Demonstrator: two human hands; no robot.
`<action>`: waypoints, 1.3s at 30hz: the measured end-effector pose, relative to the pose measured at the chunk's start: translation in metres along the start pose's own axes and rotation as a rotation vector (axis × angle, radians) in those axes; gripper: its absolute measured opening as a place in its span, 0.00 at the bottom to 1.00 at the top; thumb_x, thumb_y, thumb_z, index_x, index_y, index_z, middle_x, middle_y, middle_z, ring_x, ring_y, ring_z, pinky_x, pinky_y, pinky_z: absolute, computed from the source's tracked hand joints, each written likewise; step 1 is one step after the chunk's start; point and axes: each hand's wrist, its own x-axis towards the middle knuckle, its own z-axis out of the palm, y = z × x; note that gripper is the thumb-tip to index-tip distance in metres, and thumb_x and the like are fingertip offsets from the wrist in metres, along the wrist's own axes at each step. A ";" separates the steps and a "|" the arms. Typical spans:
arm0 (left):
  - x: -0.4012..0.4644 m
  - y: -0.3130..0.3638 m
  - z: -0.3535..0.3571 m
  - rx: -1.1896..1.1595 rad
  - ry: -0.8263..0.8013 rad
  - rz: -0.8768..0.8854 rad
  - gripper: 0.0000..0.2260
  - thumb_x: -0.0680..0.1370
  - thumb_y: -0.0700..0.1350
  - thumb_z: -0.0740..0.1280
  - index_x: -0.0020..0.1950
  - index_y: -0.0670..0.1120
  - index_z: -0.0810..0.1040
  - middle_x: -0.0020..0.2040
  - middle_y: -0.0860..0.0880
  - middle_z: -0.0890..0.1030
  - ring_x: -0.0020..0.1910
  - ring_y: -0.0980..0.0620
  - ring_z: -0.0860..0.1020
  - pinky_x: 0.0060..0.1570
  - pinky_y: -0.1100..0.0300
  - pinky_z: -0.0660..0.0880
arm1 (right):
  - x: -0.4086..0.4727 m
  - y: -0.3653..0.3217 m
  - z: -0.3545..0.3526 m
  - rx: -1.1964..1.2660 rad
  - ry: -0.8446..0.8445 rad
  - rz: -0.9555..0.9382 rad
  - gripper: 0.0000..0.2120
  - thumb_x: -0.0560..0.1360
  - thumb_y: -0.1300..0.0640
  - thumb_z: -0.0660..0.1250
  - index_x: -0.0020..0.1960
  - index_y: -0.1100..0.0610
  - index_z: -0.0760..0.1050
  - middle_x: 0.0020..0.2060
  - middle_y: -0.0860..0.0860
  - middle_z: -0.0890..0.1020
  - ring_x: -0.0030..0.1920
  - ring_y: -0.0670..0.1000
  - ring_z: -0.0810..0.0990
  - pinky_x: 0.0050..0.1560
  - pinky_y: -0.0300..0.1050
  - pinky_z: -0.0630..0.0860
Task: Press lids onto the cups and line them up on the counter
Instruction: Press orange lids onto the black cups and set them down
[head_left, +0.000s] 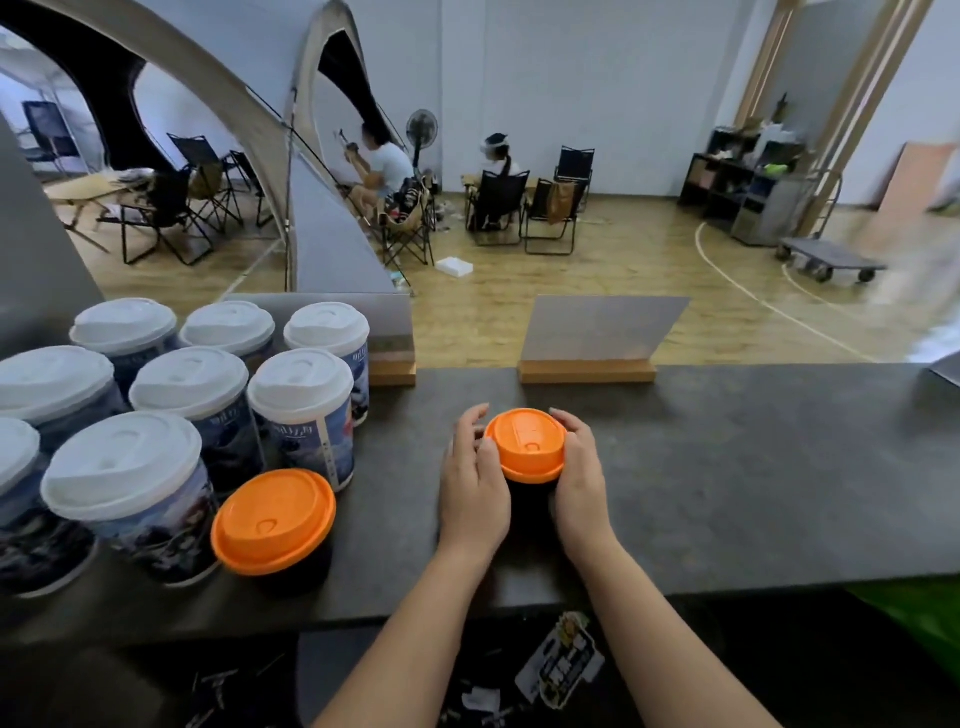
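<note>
I'm gripping a dark cup (530, 496) mid-counter (753, 467) with my left hand (475, 480) and right hand (579, 480), curling fingers around its orange lid (525, 444); more lidded cups (197, 415) are standing left

Folding chairs (497, 207) stand on wooden floor (623, 270) before white wall (597, 78).
</note>
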 end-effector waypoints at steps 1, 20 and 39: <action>-0.001 -0.001 0.001 -0.023 -0.002 0.040 0.20 0.78 0.49 0.51 0.66 0.53 0.74 0.62 0.55 0.77 0.61 0.59 0.74 0.61 0.65 0.69 | -0.003 0.000 -0.002 0.004 -0.030 -0.034 0.18 0.79 0.47 0.51 0.63 0.50 0.73 0.57 0.49 0.79 0.55 0.46 0.79 0.57 0.41 0.75; -0.003 -0.012 0.008 0.047 0.026 0.094 0.18 0.79 0.58 0.46 0.60 0.67 0.71 0.57 0.65 0.76 0.58 0.65 0.75 0.57 0.66 0.71 | -0.001 0.003 -0.007 0.065 -0.129 -0.073 0.18 0.81 0.48 0.48 0.61 0.50 0.72 0.54 0.45 0.79 0.53 0.40 0.79 0.51 0.31 0.73; -0.008 -0.002 0.004 -0.037 -0.031 0.074 0.17 0.72 0.67 0.58 0.60 0.67 0.69 0.57 0.61 0.77 0.54 0.63 0.77 0.47 0.72 0.72 | -0.010 -0.008 -0.009 0.070 -0.204 -0.049 0.24 0.69 0.37 0.63 0.62 0.43 0.69 0.57 0.42 0.75 0.56 0.40 0.77 0.50 0.36 0.76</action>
